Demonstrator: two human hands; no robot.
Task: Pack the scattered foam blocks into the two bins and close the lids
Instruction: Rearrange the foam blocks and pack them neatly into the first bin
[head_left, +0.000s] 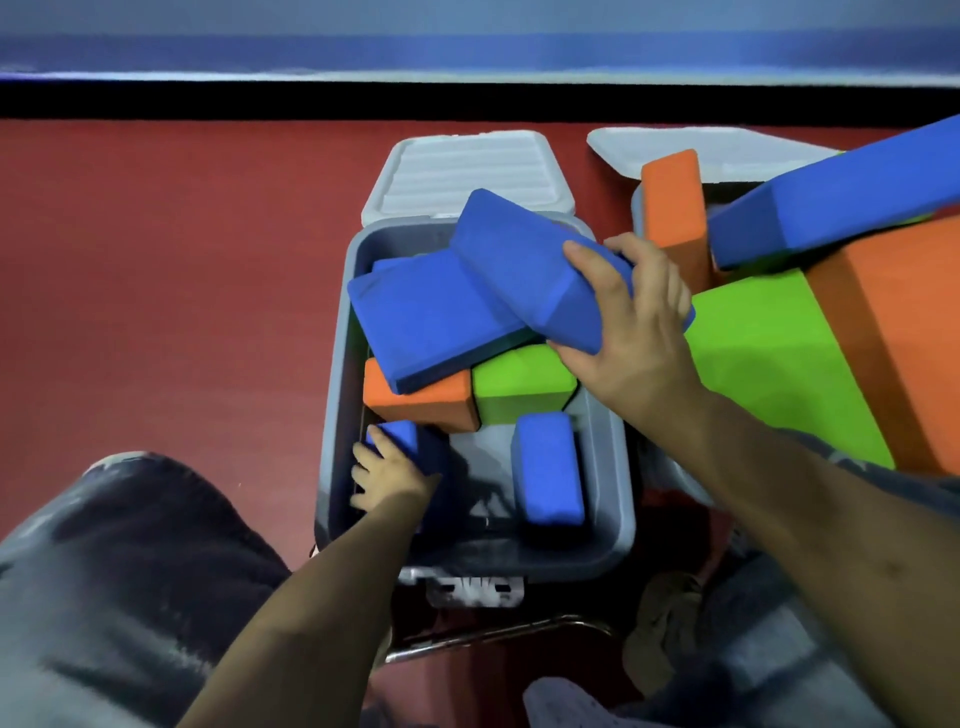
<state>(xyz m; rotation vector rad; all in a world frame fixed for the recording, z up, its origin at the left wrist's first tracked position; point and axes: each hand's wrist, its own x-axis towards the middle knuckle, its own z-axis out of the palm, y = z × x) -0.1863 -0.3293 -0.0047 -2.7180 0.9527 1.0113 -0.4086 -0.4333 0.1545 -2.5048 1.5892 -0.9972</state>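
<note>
Blue foam is what both of my hands are on, and I only have the head view to go by

My right hand (631, 317) has its fingers curled round the near end of a long blue block (524, 260). I hold it up at a slant over the grey bin (337, 415) in the middle, I think so I can find a spot where it will lie flat. It rests across a flat blue slab (426, 322), which leans on an orange block (421, 400) and a green block (524, 389) lower in the bin

My left hand (387, 478) is down in the near left corner of the bin, with its fingers bent round a small blue block (400, 436). I think I am tucking it into the corner to save room. Another short blue block (550, 478) lies on the bin floor near the right wall

The bin's lid (467, 171) is open and lies back on the far side

To the right, a second bin (638, 208) is piled high with big orange, green and blue pieces that stick up past its rim. Its lid (701, 150) is open too. I think that pile must be pushed lower, or the lid will not shut
</note>
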